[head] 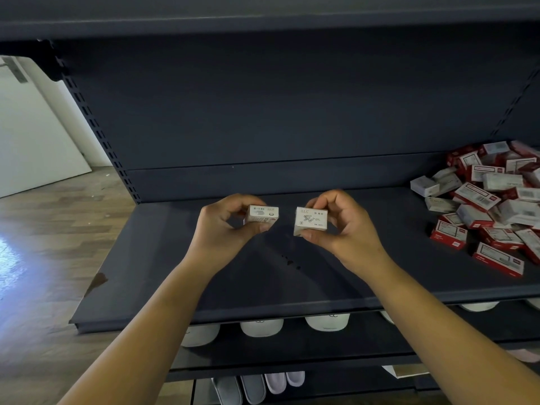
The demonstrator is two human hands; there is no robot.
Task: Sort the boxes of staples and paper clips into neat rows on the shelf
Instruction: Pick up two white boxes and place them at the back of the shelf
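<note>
From the head camera we look down on a dark shelf [204,287] with both our hands raised over its middle. Our left hand [225,226] pinches a small white box [261,218] between thumb and curled fingers, its long axis running roughly left to right; our right hand [342,226] grips a second white box [310,221] the same way, printed face toward us — the drawing on it looks like paper clips, though the lettering is too small to read. The two boxes sit side by side, near each other but apart, held above the shelf and not resting on it. Everything else to be sorted lies in a loose heap of red-and-white boxes [485,200] at the far right of the shelf, well apart from both hands and clearly nearer the right one. The shelf surface left of and below the hands carries no rows yet, so we judge the sorting is barely begun — each box in hand needs only to go down and back. Below, a lower shelf holds white caps [261,327], and slippers [254,388] show beneath.
</note>
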